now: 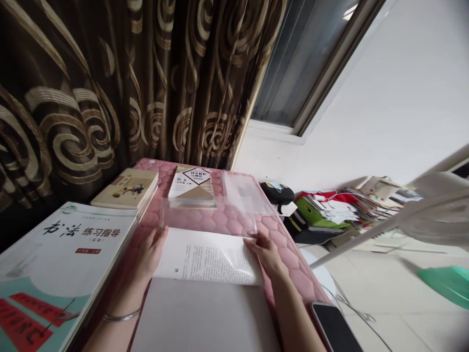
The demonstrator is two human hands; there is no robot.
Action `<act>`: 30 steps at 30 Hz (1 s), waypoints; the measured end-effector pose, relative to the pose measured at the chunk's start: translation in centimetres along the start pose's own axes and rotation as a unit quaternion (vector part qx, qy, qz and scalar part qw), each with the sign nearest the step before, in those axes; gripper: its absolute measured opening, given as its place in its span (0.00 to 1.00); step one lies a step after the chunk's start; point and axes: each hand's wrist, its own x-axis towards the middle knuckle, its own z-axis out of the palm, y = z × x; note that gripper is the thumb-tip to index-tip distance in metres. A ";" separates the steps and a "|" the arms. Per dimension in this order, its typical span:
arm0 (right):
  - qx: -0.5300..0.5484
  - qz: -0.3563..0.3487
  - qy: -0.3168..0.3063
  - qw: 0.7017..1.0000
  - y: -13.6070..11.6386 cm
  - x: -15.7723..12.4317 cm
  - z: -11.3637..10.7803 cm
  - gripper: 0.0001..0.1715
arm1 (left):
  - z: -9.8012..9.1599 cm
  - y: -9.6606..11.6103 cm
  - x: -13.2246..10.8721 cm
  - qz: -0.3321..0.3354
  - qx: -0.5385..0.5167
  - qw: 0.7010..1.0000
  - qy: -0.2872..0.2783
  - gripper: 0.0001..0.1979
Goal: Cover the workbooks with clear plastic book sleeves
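**A:** What is each grip doing?

**B:** The left hand [152, 250] lies flat and open, with its fingers pressing the left edge of the open book [208, 259]. The right hand [266, 253] has its fingertips at the page's right corner, where the clear plastic cover [205, 215] ends. I cannot tell whether that grip pinches the plastic or only rests on it.

**A:** Where is the book?

**B:** It is on the pink quilted table [148, 217], directly in front of the person. The cover seems to rise from the book's far edge.

**A:** How would you handle it well?

**B:** I would press evenly with both hands so the page lies flat. Then I would move the plastic slowly, both corners together, or it may skew and crease.

**A:** Is anything crowding the work?

**B:** A calligraphy workbook [73, 244] lies just beside the left forearm, and a phone [335, 325] is near the right one. Farther back are a tan book [126, 188], a white book [192, 182] and a second clear sleeve [246, 188].
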 end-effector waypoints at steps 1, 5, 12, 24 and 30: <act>0.003 -0.005 -0.001 1.000 -0.1 -0.1 0.0 0.23 | 0.0 -0.1 0.0 0.004 0.000 1.000 0.001 0.21; -0.016 -0.015 -0.009 1.000 -0.5 -0.3 0.0 0.22 | -0.1 0.1 0.0 0.009 0.004 1.000 0.005 0.20; -0.035 0.003 -0.011 0.999 -0.5 -0.4 -0.1 0.22 | -0.3 1.4 -0.4 -0.003 -0.025 0.999 0.033 0.16; -0.083 -0.011 0.034 0.996 -1.1 -0.5 0.2 0.25 | 0.4 -0.9 0.2 0.007 -0.081 0.997 -0.015 0.22; -0.056 -0.004 0.040 0.998 -1.2 -0.8 0.5 0.26 | 0.5 -1.6 0.6 -0.002 -0.121 0.990 -0.072 0.21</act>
